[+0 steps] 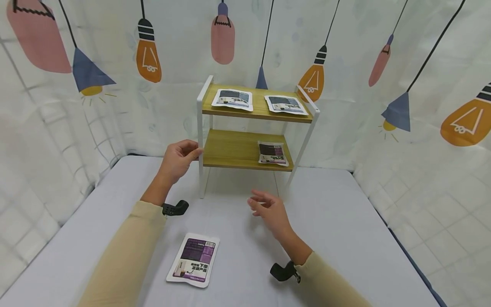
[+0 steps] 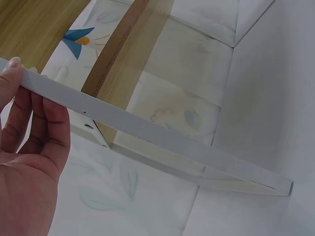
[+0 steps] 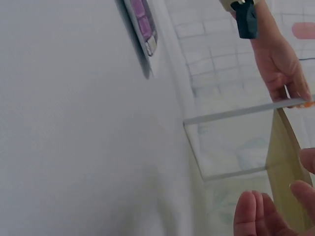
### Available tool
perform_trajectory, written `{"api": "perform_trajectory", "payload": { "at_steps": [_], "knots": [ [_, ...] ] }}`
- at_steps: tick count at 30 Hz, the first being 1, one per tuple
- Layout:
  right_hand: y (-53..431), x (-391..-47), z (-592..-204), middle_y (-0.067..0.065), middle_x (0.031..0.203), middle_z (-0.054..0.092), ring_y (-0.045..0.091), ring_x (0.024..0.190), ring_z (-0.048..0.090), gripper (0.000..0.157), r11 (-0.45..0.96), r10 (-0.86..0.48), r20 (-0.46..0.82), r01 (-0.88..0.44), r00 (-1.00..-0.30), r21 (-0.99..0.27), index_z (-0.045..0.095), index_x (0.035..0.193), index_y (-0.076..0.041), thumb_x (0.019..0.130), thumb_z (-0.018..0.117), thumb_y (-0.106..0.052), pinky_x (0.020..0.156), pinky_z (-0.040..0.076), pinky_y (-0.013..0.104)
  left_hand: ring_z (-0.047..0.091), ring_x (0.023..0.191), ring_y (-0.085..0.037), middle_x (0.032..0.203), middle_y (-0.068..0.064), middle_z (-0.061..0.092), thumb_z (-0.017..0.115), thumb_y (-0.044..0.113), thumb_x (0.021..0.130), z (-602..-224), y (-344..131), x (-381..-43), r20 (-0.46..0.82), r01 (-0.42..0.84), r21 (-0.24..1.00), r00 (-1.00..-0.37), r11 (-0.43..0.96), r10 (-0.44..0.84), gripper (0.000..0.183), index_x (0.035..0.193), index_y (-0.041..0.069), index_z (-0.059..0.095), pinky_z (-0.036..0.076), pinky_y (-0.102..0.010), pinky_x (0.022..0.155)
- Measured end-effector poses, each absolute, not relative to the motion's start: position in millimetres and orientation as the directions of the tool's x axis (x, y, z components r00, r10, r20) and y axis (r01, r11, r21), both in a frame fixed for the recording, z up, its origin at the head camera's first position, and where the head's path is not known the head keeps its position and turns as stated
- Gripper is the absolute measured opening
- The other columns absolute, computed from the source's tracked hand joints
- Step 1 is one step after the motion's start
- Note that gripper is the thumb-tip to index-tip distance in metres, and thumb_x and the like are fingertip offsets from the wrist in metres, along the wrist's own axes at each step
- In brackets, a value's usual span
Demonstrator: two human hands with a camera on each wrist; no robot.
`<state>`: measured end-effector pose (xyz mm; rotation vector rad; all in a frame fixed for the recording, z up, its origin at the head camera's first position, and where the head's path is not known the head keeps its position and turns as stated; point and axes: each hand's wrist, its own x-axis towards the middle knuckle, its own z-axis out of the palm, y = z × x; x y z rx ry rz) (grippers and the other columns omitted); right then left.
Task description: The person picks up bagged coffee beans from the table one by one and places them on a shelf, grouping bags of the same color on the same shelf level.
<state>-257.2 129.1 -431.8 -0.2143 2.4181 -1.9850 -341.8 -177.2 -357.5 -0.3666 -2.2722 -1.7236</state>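
Observation:
A two-tier shelf rack [image 1: 230,149] with wooden boards and white posts stands at the back of the table. My left hand [image 1: 177,161] pinches its front left post [image 2: 147,130], thumb on one side and fingers on the other. My right hand [image 1: 270,211] is held in front of the rack, its fingers loosely bent around nothing. Two pouches with blue-grey labels, a left one [image 1: 232,99] and a right one [image 1: 286,105], lie on the top board. A purple-labelled pouch [image 1: 273,153] lies at the right of the lower board. Another purple pouch [image 1: 194,260] lies flat on the table.
A white cloth covers the table [image 1: 326,238]. Behind the rack and along both sides hangs a pale curtain [image 1: 172,115] printed with lamps and bulbs. Black wrist mounts are on the left wrist [image 1: 175,208] and right wrist [image 1: 283,271].

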Motion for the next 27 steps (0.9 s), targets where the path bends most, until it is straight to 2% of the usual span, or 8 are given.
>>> {"api": "perform_trajectory", "payload": {
  "at_steps": [2, 7, 10, 13, 20, 27],
  "knots": [
    [124, -251, -437, 0.009, 0.12, 0.073, 0.036, 0.104, 0.071, 0.04, 0.202, -0.134, 0.052, -0.078, -0.99, -0.976, 0.071, 0.131, -0.018, 0.094, 0.077, -0.03, 0.08, 0.062, 0.031, 0.066, 0.1, -0.015, 0.12, -0.018, 0.07, 0.069, 0.032, 0.098, -357, -177, -341, 0.357, 0.355, 0.896, -0.933, 0.266, 0.041, 0.043, 0.125, -0.001, 0.067, 0.056, -0.015, 0.085],
    [114, -234, -449, 0.009, 0.123, 0.071, 0.03, 0.103, 0.073, 0.045, 0.266, -0.192, -0.029, -0.024, -0.981, -0.964, 0.069, 0.133, -0.021, 0.092, 0.077, -0.038, 0.082, 0.062, 0.036, 0.066, 0.101, -0.016, 0.12, -0.016, 0.07, 0.069, 0.033, 0.098, -356, -177, -340, 0.349, 0.346, 0.898, -0.936, 0.27, 0.038, 0.043, 0.125, 0.0, 0.068, 0.056, -0.015, 0.085],
    [107, -223, -453, 0.01, 0.123, 0.071, 0.025, 0.097, 0.074, 0.049, 0.308, -0.233, -0.078, 0.002, -0.969, -0.951, 0.068, 0.135, -0.02, 0.092, 0.077, -0.04, 0.08, 0.062, 0.039, 0.066, 0.101, -0.016, 0.12, -0.016, 0.07, 0.069, 0.033, 0.098, -356, -177, -340, 0.349, 0.345, 0.896, -0.936, 0.278, 0.039, 0.042, 0.125, 0.001, 0.068, 0.056, -0.015, 0.086],
    [101, -215, -456, 0.011, 0.122, 0.071, 0.022, 0.092, 0.073, 0.05, 0.338, -0.264, -0.116, 0.021, -0.957, -0.941, 0.068, 0.134, -0.018, 0.09, 0.079, -0.039, 0.075, 0.06, 0.038, 0.067, 0.101, -0.016, 0.12, -0.017, 0.07, 0.068, 0.033, 0.099, -356, -177, -341, 0.35, 0.348, 0.894, -0.936, 0.283, 0.043, 0.042, 0.125, 0.001, 0.068, 0.056, -0.015, 0.086],
    [85, -199, -459, 0.005, 0.112, 0.073, 0.016, 0.092, 0.068, 0.045, 0.419, -0.306, -0.134, -0.007, -0.943, -0.908, 0.074, 0.126, -0.021, 0.086, 0.083, -0.038, 0.067, 0.055, 0.031, 0.067, 0.101, -0.013, 0.122, -0.015, 0.07, 0.069, 0.033, 0.098, -356, -178, -342, 0.337, 0.335, 0.897, -0.941, 0.289, 0.046, 0.042, 0.126, 0.002, 0.068, 0.056, -0.014, 0.085],
    [68, -188, -457, 0.005, 0.11, 0.072, 0.017, 0.094, 0.066, 0.043, 0.517, -0.352, -0.099, -0.106, -0.931, -0.85, 0.076, 0.121, -0.023, 0.081, 0.088, -0.034, 0.073, 0.055, 0.031, 0.067, 0.101, -0.015, 0.117, -0.012, 0.071, 0.069, 0.035, 0.098, -356, -177, -342, 0.337, 0.333, 0.9, -0.941, 0.282, 0.037, 0.043, 0.124, 0.001, 0.068, 0.056, -0.016, 0.086]
  ]
}}
